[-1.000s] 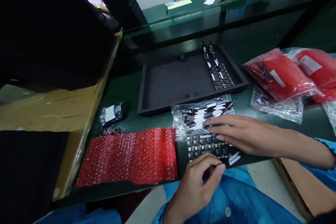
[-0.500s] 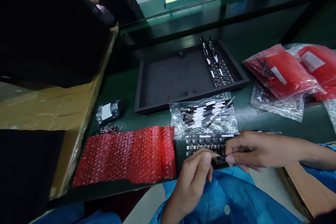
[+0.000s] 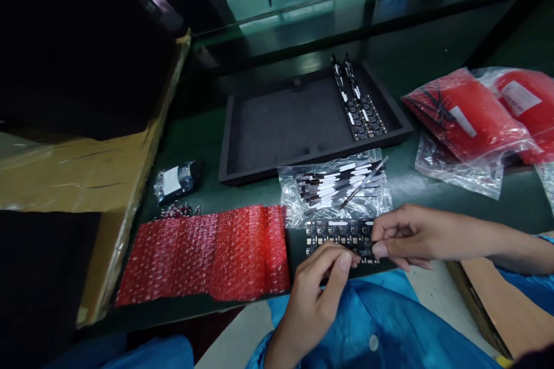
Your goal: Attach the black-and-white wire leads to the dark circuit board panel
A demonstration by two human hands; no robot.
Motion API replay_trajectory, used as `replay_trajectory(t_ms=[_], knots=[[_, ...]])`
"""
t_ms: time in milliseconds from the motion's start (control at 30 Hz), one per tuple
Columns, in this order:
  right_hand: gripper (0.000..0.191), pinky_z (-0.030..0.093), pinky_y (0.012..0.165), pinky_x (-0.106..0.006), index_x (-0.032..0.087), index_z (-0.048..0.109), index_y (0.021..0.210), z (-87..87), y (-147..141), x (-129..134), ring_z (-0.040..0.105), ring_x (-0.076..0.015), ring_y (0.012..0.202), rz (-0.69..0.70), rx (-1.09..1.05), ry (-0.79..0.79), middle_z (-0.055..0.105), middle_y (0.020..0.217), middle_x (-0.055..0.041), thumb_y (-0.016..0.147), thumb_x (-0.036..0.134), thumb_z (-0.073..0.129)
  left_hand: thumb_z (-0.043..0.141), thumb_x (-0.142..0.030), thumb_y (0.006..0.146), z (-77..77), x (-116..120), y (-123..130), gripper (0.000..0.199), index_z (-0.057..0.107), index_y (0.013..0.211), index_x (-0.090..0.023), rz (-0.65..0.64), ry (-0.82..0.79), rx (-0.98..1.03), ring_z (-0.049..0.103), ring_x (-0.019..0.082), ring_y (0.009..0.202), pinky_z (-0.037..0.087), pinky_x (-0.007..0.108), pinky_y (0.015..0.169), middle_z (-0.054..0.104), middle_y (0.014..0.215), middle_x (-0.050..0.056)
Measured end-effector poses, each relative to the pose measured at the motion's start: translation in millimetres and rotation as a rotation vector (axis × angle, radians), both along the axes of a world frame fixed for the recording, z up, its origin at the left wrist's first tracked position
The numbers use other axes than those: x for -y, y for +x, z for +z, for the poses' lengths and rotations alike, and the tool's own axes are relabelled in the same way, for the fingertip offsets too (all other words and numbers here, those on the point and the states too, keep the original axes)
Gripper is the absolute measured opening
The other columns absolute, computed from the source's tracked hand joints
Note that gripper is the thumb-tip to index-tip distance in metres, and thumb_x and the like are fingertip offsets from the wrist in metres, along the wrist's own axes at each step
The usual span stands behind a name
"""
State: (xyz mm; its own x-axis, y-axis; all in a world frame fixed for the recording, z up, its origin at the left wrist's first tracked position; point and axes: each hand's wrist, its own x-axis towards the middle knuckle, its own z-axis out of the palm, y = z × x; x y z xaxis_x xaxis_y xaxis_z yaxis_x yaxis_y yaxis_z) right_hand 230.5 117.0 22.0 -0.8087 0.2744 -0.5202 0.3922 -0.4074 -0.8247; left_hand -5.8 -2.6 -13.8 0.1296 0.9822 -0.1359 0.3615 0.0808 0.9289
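While pinching flat black circuit board panel [image 3: 340,234] at table edge | right hand [image 3: 404,236] fingertips closed on panel end | left hand [image 3: 322,282] curled, thumb and finger on near edge | likely snapping off a strip; next needs steady bend.

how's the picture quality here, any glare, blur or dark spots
Head view: dim overall, upper left nearly black; pale glare streaks on the glossy green shelf; red bags at the right edge smeared; straight edges bow towards the corners; circuit panel between the hands is reasonably sharp.
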Motion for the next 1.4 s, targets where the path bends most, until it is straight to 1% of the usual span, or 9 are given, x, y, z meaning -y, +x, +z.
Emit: replay_trajectory(t_ms=[133, 200, 300, 400, 533, 833, 1067, 1167, 1400], knots=[[0.025, 0.035, 0.044, -0.019, 0.021, 0.066, 0.088, -0.6, 2.7, -1.7, 0.050, -0.0073, 0.044, -0.031, 0.055, 0.032, 0.068, 0.068, 0.0046, 0.094, 0.043, 0.074, 0.050, -0.036, 0.100, 0.4, 0.8, 0.7, 0.019, 0.068, 0.104, -0.033, 0.042, 0.113, -0.074, 0.068, 0.011, 0.078, 0.061, 0.024, 0.068, 0.071, 0.093, -0.005], [0.024, 0.034, 0.042, -0.019, 0.021, 0.065, 0.088, -0.3, 4.3, -2.9, 0.051, -0.0072, 0.043, -0.069, 0.110, 0.093, 0.069, 0.068, 0.0042, 0.095, 0.042, 0.074, 0.051, -0.031, 0.099, 1.4, 1.1, 0.7, 0.018, 0.068, 0.103, -0.031, 0.083, 0.224, -0.154, 0.069, 0.010, 0.086, 0.060, 0.022, 0.074, 0.071, 0.094, -0.005], [0.023, 0.035, 0.041, -0.018, 0.021, 0.065, 0.085, -3.1, 5.6, -3.2, 0.053, -0.0075, 0.041, -0.093, 0.194, 0.175, 0.069, 0.067, 0.0039, 0.095, 0.041, 0.073, 0.058, -0.027, 0.095, -2.1, 2.1, -0.8, 0.013, 0.068, 0.102, -0.028, 0.104, 0.451, -0.336, 0.068, 0.009, 0.086, 0.059, 0.023, 0.077, 0.071, 0.095, -0.005], [0.025, 0.035, 0.040, -0.018, 0.021, 0.063, 0.082, -10.3, 3.3, -0.1, 0.053, -0.0079, 0.040, -0.057, 0.219, 0.196, 0.068, 0.064, 0.0042, 0.094, 0.041, 0.071, 0.067, -0.031, 0.090, -11.4, 3.9, -3.5, 0.019, 0.068, 0.108, -0.028, 0.026, 0.658, -0.547, 0.067, 0.012, 0.079, 0.057, 0.028, 0.070, 0.073, 0.097, -0.003], [0.027, 0.038, 0.039, -0.018, 0.022, 0.060, 0.081, -15.3, -4.5, 6.8, 0.054, -0.0085, 0.038, 0.007, 0.264, 0.251, 0.068, 0.062, 0.0049, 0.099, 0.042, 0.063, 0.073, -0.041, 0.086, -21.1, 7.0, -5.1, 0.034, 0.068, 0.115, -0.026, -0.122, 0.797, -0.732, 0.065, 0.012, 0.073, 0.053, 0.029, 0.066, 0.074, 0.094, -0.002], [0.024, 0.043, 0.041, -0.021, 0.024, 0.059, 0.081, -9.2, -22.3, 15.6, 0.062, -0.0128, 0.041, 0.038, 0.323, 0.278, 0.067, 0.058, 0.0063, 0.101, 0.037, 0.055, 0.073, -0.043, 0.085, -25.4, 10.4, -5.5, 0.041, 0.066, 0.119, -0.021, -0.132, 0.816, -0.767, 0.064, 0.011, 0.072, 0.051, 0.028, 0.065, 0.074, 0.093, -0.003], [0.028, 0.042, 0.041, -0.024, 0.025, 0.057, 0.077, -14.3, -26.8, 12.7, 0.062, -0.0149, 0.041, 0.048, 0.360, 0.294, 0.070, 0.058, 0.0028, 0.099, 0.041, 0.056, 0.072, -0.044, 0.086, -25.1, 10.0, -5.0, 0.041, 0.065, 0.120, -0.023, -0.125, 0.802, -0.777, 0.064, 0.011, 0.072, 0.051, 0.030, 0.065, 0.074, 0.093, -0.004], [0.029, 0.041, 0.040, -0.023, 0.026, 0.056, 0.074, -16.2, -27.2, 13.4, 0.062, -0.0144, 0.039, 0.032, 0.361, 0.288, 0.068, 0.056, 0.0036, 0.098, 0.043, 0.058, 0.070, -0.045, 0.087, -24.9, 10.2, -4.5, 0.039, 0.065, 0.121, -0.027, -0.121, 0.788, -0.791, 0.063, 0.011, 0.071, 0.052, 0.030, 0.065, 0.074, 0.092, -0.004], [0.031, 0.041, 0.037, -0.019, 0.027, 0.056, 0.076, -18.2, -27.6, 13.9, 0.062, -0.0124, 0.039, 0.039, 0.364, 0.292, 0.066, 0.054, 0.0069, 0.097, 0.049, 0.059, 0.066, -0.051, 0.090, -23.1, 7.6, -2.2, 0.043, 0.063, 0.126, -0.028, -0.134, 0.763, -0.843, 0.062, 0.012, 0.071, 0.052, 0.030, 0.066, 0.073, 0.091, -0.004]])
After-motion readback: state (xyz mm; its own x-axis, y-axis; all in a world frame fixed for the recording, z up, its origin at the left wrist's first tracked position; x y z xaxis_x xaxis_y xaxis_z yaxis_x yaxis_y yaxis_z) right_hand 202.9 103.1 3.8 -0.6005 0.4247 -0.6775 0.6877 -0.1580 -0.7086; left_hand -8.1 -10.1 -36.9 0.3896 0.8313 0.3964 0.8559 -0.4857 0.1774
